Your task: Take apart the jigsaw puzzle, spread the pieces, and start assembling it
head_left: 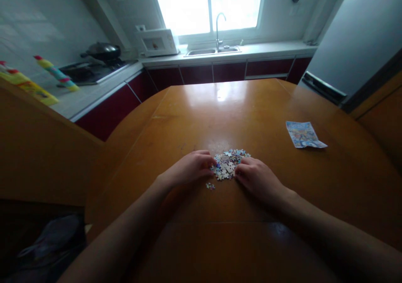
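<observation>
"How do the fingers sit?"

"The left hand has its fingers curled in at the left rim of the puzzle pile. The right hand is bunched up against the pile's right rim. Whether either one pinches a piece, I can't tell; the tips are too small and shaded."

"So the pile lies between them?"

"Yes, loose pieces heaped on the wooden table. A small cluster of pieces sits apart, just on the near side of the pile and a bit left."

"And room to move?"

"Most of it is beyond the pile: a broad run of shiny wood up to the far edge. The left edge curves round, well away from the pile. On the near side, the forearms take up space to both left and right."

"Anything in the way?"

"A creased printed sheet, on the table to the right of the pile and farther out."

"Past the table?"

"Straight beyond the pile, a sink under a window; beyond and left, a microwave, then a stove with a lidded pan. Far right of the pile, a fridge."
</observation>
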Demonstrator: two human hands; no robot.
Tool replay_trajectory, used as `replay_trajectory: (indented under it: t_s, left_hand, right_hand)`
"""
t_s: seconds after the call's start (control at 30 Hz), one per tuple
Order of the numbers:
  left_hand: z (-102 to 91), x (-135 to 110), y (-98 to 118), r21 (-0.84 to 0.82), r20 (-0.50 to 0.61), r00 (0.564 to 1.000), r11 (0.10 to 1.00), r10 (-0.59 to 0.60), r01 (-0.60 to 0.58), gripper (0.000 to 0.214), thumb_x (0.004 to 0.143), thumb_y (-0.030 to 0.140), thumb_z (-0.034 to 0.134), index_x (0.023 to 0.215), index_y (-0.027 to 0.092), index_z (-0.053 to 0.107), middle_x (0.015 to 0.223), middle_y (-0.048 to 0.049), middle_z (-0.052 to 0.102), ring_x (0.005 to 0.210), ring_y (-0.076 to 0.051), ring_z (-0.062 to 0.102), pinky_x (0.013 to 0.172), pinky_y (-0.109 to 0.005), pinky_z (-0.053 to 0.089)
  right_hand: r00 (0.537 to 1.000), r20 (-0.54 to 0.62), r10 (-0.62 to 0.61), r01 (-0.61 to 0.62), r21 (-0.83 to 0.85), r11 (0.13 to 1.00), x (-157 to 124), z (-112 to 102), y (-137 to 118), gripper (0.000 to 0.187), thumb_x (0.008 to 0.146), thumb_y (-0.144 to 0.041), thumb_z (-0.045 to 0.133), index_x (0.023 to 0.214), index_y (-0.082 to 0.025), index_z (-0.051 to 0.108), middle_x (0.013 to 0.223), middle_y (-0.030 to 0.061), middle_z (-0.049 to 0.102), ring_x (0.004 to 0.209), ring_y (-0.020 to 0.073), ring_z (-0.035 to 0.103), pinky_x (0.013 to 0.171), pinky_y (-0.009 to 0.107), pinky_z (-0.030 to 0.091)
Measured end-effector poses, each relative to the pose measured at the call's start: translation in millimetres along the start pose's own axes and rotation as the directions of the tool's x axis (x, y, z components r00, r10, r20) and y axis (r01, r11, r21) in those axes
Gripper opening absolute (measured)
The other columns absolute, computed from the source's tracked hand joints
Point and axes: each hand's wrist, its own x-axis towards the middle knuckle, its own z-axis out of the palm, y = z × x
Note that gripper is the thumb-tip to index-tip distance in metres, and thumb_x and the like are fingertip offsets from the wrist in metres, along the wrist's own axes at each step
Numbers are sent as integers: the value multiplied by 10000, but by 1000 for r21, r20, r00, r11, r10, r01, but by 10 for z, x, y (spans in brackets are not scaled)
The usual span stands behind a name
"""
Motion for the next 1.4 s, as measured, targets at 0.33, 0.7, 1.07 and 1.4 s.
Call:
replay_trajectory:
  t_s: [0.33, 0.7, 1.07, 1.4]
  left_hand:
    - [-141, -31, -6, -99, 1, 1000, 995, 26, -26, 252, 988, 304, 537, 882, 161, 715, 858, -44, 665, 761, -122, 588, 700, -238, 457]
    - [-143, -97, -49, 81, 146, 982, 991, -119, 108, 329, 924, 418, 616, 723, 159, 646, 660, 5, 575, 588, -111, 475, 554, -242, 341]
    - [292, 65, 33, 176, -158, 968, 970, 195, -167, 241, 975, 271, 597, 1184, 305, 712, 1104, -64, 650, 1025, -207, 543, 929, -370, 480]
    - [271, 89, 57, 132, -219, 961, 981, 171, -145, 162, 971, 270, 598, 991, 266, 759, 1033, -52, 671, 993, -197, 549, 896, -347, 480]
  right_hand:
    - [1000, -9, -5, 5, -28, 1000, 9, 17, 13, 129, 900, -223, 665, 774, -210, 691, 827, 28, 673, 831, 187, 587, 778, 321, 409]
    - [998, -17, -58, 57, -55, 997, 26, -7, -8, 198, 924, -224, 615, 748, -203, 703, 815, 47, 663, 803, 185, 572, 776, 327, 403]
    - [946, 215, -242, 214, 146, 966, -67, -317, -3, 152, 868, -106, 595, 760, -199, 647, 855, 18, 673, 785, 143, 578, 717, 261, 439]
    - [990, -63, -128, 129, 10, 992, 22, -81, 42, 206, 924, -185, 620, 1076, -279, 724, 1004, 54, 627, 893, 184, 561, 776, 308, 451]
